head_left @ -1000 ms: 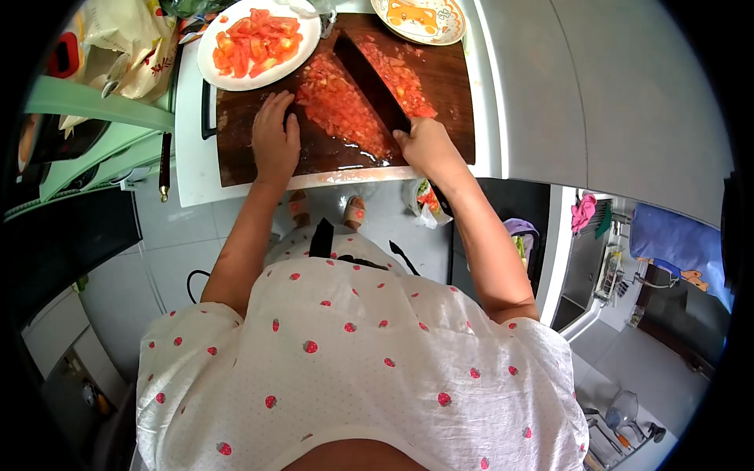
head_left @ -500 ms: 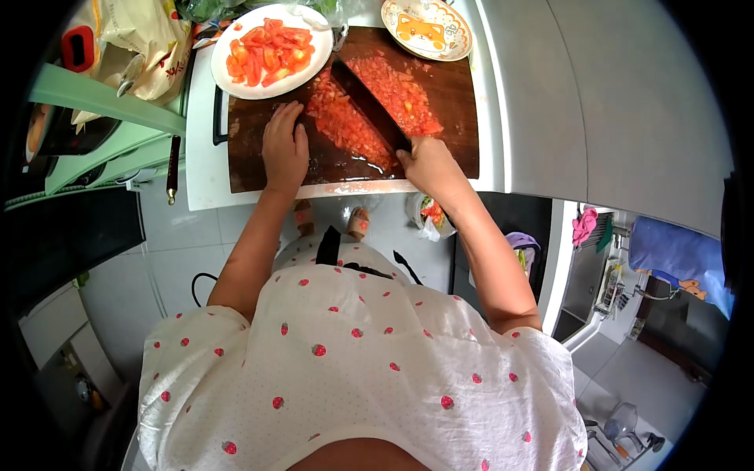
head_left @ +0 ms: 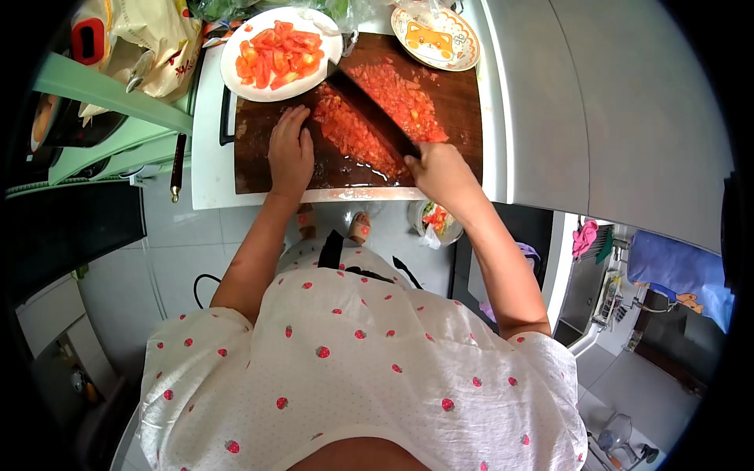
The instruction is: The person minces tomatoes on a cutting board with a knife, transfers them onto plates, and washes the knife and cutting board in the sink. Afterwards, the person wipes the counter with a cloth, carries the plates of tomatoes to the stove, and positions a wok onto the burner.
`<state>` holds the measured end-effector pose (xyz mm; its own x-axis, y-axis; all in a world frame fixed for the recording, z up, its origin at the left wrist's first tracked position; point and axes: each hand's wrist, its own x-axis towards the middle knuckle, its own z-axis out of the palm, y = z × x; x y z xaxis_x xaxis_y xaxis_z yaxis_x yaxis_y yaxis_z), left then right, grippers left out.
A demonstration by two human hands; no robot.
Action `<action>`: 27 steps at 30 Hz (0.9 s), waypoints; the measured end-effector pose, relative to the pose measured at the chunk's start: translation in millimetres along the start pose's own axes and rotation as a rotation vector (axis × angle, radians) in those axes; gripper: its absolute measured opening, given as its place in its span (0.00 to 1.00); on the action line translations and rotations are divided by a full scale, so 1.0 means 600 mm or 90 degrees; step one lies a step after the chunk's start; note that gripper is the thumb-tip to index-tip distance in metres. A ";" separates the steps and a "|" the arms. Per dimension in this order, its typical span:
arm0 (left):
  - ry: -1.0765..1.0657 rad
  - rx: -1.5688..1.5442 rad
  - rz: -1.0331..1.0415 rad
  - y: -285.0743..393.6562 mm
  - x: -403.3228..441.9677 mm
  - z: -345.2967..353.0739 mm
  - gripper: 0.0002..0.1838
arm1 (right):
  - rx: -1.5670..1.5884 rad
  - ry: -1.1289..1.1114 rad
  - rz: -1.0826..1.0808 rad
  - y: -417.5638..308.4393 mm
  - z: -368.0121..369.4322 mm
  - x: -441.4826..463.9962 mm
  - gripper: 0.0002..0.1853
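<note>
My right hand (head_left: 443,174) is wrapped round the handle of a kitchen knife (head_left: 371,108). Its dark blade lies slantwise across a spread of chopped tomato (head_left: 404,102) on the dark wooden cutting board (head_left: 259,165). With nothing in it, my left hand (head_left: 290,151) rests flat on the board's left part, fingers stretched out, just left of the tomato. Beyond its fingertips a white plate (head_left: 236,85) of tomato pieces (head_left: 279,56) overlaps the board's far left corner. The knife's tip is close to the plate's right rim.
At the board's far right corner stands a patterned plate (head_left: 463,59) with a cartoon animal. Bagged greens (head_left: 228,9) lie at the back. A green rack (head_left: 118,94) is on the left. Below the counter edge sits a small bin (head_left: 428,221) holding scraps.
The view has shifted slightly. The knife still lies across the tomato in my right hand, its tip now nearer the white plate. My left hand stays flat on the board.
</note>
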<state>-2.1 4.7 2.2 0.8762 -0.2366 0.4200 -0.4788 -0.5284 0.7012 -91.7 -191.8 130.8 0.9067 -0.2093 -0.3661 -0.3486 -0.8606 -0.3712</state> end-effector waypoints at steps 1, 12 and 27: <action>0.001 -0.003 0.001 0.000 -0.001 -0.001 0.16 | -0.011 -0.006 0.000 0.004 0.012 0.001 0.10; 0.008 -0.007 0.007 -0.003 -0.001 0.000 0.16 | 0.016 0.016 -0.008 0.016 0.006 0.007 0.09; 0.008 -0.001 -0.012 -0.002 0.004 0.002 0.17 | -0.013 0.021 0.008 0.015 0.008 0.005 0.10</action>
<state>0.3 4.0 1.8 0.8844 -0.2168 0.4133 -0.4621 -0.5309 0.7103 -93.3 -198.2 122.4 0.9099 -0.2353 -0.3417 -0.3554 -0.8670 -0.3493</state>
